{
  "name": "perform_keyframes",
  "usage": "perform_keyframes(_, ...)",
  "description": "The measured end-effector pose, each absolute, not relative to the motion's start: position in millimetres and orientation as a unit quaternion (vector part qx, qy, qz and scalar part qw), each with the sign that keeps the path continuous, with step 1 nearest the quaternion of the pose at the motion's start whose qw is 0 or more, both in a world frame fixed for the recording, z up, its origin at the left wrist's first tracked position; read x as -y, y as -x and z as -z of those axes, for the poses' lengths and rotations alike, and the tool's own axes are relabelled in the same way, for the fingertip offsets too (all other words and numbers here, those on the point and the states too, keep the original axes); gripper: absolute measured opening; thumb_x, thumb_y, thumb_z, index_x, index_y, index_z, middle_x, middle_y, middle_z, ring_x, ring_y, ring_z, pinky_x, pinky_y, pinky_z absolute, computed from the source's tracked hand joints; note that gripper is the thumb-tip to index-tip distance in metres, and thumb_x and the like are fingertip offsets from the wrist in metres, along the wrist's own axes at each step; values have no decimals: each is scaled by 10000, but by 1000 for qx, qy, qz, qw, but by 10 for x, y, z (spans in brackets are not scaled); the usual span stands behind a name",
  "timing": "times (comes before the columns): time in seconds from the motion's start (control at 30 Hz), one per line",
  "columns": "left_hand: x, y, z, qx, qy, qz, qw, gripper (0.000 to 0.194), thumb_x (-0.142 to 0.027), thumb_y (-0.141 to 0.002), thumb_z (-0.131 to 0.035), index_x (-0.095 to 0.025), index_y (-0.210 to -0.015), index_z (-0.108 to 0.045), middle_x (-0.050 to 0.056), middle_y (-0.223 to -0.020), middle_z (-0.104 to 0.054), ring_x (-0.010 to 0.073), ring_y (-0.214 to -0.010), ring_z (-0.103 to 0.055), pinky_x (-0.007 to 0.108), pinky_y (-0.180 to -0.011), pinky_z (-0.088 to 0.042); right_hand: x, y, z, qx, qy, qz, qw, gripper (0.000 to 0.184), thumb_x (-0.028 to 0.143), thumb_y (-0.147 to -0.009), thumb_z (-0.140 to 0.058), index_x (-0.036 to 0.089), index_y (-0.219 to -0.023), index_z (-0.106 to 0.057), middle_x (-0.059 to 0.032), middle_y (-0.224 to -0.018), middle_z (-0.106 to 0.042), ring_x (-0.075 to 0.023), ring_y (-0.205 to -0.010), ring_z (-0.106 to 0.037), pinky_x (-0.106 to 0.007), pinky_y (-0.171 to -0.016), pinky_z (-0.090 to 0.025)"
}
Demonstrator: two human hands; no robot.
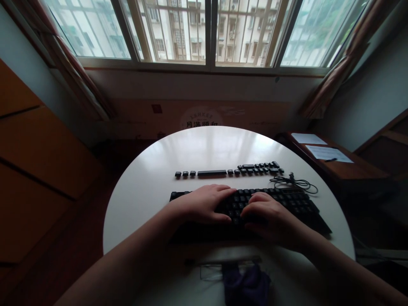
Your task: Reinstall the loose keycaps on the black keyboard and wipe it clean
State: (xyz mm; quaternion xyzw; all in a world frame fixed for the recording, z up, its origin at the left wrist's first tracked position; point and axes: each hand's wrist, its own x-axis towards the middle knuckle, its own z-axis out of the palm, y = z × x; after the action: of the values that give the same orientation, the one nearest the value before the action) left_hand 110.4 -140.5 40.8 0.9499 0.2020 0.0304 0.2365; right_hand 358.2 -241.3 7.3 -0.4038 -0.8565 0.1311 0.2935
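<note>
A black keyboard lies across the round white table, several of its keys in place. Stretched over its left half is my left hand, palm down, with thumb and fingers apart and resting on it. My right hand is curled over the middle of the keys, thumb and fingers drawn together at the key tops; whatever sits between the fingertips is hidden. Behind the keyboard stands a row of loose black keycaps, among them a long space bar.
A coiled black cable lies at the keyboard's back right. Near the table's front are a purple cloth and a dim thin wire-like object. Papers and a pen rest on a brown side table at right.
</note>
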Motion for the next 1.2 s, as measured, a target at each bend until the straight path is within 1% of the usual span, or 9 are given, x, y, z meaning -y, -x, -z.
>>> perform_keyframes(0.17, 1437, -1125, -417, -208, -955, -20, 209, 843, -553, -853, -681, -196, -1552, -372, 121, -1576, -432, 307, -1427, -415, 406, -1187, -310, 2461, -3559, -150, 853, 415, -153, 276, 170, 162, -804, -742, 210, -943, -656, -48, -908, -649, -227, -927, -599, -395, -878, -486)
perform_keyframes(0.43, 1471, -1177, -445, -248, -948, -14, 199, 751, -561, -917, -596, -182, -1532, -392, 123, -1556, -462, 297, -1411, -439, 410, -1164, -348, 2442, -3569, -120, 858, 407, -115, 293, 182, 145, -810, -734, 218, -957, -657, -45, -914, -654, -220, -919, -590, -387, -872, -462)
perform_keyframes(0.57, 1507, -1210, -434, -257, -949, -15, 182, 744, -558, -916, -594, -172, -1523, -403, 124, -1548, -472, 300, -1406, -443, 414, -1159, -346, 2451, -3542, -150, 869, 397, -95, 279, 174, 130, -818, -719, 226, -957, -675, -33, -878, -655, -211, -895, -594, -390, -881, -448)
perform_keyframes(0.7, 1577, -1274, -385, -275, -948, -25, 158, 803, -618, -865, -620, -193, -1514, -413, 132, -1535, -486, 323, -1403, -438, 452, -1161, -325, 2485, -3509, -188, 877, 401, -70, 257, 160, 122, -843, -691, 223, -967, -684, -22, -836, -656, -202, -852, -600, -416, -910, -434)
perform_keyframes(0.8, 1637, -1324, -332, -282, -949, -35, 136, 829, -652, -855, -597, -190, -1518, -407, 151, -1525, -489, 348, -1398, -433, 500, -1172, -288, 2498, -3503, -169, 870, 415, -62, 259, 248, 116, -833, -690, 209, -1062, -673, -45, -903, -681, -214, -882, -613, -423, -912, -445)
perform_keyframes(0.9, 1682, -1361, -287, -292, -947, -39, 130, 825, -686, -878, -532, -197, -1528, -391, 153, -1551, -454, 357, -1420, -399, 535, -1182, -248, 2495, -3501, -129, 865, 421, -61, 267, 436, 75, -802, -665, 210, -1215, -627, -50, -942, -697, -225, -912, -616, -429, -916, -458)
perform_keyframes(1.03, 1716, -1400, -251, -319, -937, -36, 140, 857, -731, -891, -455, -190, -1549, -360, 154, -1586, -403, 357, -1457, -341, 553, -1200, -194, 2494, -3487, -122, 869, 420, -53, 256, 713, 52, -798, -617, 244, -1465, -452, -41, -950, -721, -248, -957, -617, -472, -948, -458)
perform_keyframes(1.1, 1723, -1416, -241, -328, -932, -33, 148, 873, -733, -883, -459, -187, -1556, -349, 155, -1594, -391, 356, -1469, -318, 556, -1205, -179, 2497, -3487, -139, 873, 418, -46, 246, 756, 68, -819, -619, 262, -1513, -392, -49, -995, -738, -275, -1051, -610, -524, -1009, -421)
perform_keyframes(1.2, 1720, -1430, -233, -335, -928, -30, 161, 899, -736, -860, -493, -191, -1559, -343, 153, -1598, -386, 360, -1475, -305, 563, -1206, -169, 2494, -3521, -156, 877, 414, -43, 242, 783, 100, -821, -647, 281, -1531, -375, -88, -1166, -718, -306, -1177, -574, -557, -1052, -396)
